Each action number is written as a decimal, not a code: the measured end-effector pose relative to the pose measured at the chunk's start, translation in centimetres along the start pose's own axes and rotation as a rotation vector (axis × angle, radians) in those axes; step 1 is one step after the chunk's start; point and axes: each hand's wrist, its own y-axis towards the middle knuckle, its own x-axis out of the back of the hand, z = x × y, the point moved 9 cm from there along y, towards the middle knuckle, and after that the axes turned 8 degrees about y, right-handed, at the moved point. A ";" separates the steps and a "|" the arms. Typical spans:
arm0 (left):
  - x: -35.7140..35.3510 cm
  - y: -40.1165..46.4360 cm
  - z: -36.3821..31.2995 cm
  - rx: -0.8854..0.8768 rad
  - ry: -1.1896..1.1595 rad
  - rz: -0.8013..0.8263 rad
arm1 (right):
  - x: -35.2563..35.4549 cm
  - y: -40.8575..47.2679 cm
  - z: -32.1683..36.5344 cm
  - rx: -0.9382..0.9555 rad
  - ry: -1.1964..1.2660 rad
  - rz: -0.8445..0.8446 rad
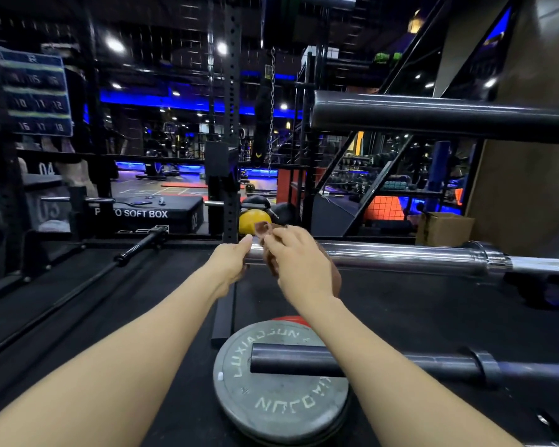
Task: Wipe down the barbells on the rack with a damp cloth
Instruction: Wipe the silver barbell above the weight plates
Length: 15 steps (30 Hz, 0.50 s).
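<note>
A chrome barbell sleeve (400, 256) lies level across the middle right, its free end hidden under my hands. My right hand (299, 262) grips a brown cloth (262, 229) bunched over that end. My left hand (231, 261) curls its fingers round the very tip of the sleeve beside the cloth. A dark barbell sleeve (433, 116) runs higher up at the right. A third dark sleeve (297, 359) lies low in front, partly covered by my right forearm.
A grey weight plate (271, 404) lies on the black floor under the lowest bar, with a red plate edge behind it. A black rack upright (231, 124) stands just past my hands. Behind it are a yellow ball (250, 221), a soft box, and a cardboard box (442, 229).
</note>
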 end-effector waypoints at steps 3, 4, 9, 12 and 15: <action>0.1 0.6 0.2 -0.006 -0.019 0.043 | 1.9 -1.5 -2.6 -0.069 -0.036 -0.021; -0.1 0.7 0.1 -0.015 -0.022 0.064 | 2.4 -2.1 -3.8 -0.107 -0.061 0.000; -0.5 0.9 -0.5 -0.168 0.054 0.175 | 5.0 -4.7 -9.6 -0.312 -0.123 -0.019; -0.1 0.5 -0.8 -0.302 0.125 0.211 | 5.3 -5.7 -11.3 -0.412 -0.082 -0.039; 0.2 -0.1 -1.0 -0.394 0.219 0.222 | 4.8 -5.1 -10.3 -0.435 -0.056 -0.093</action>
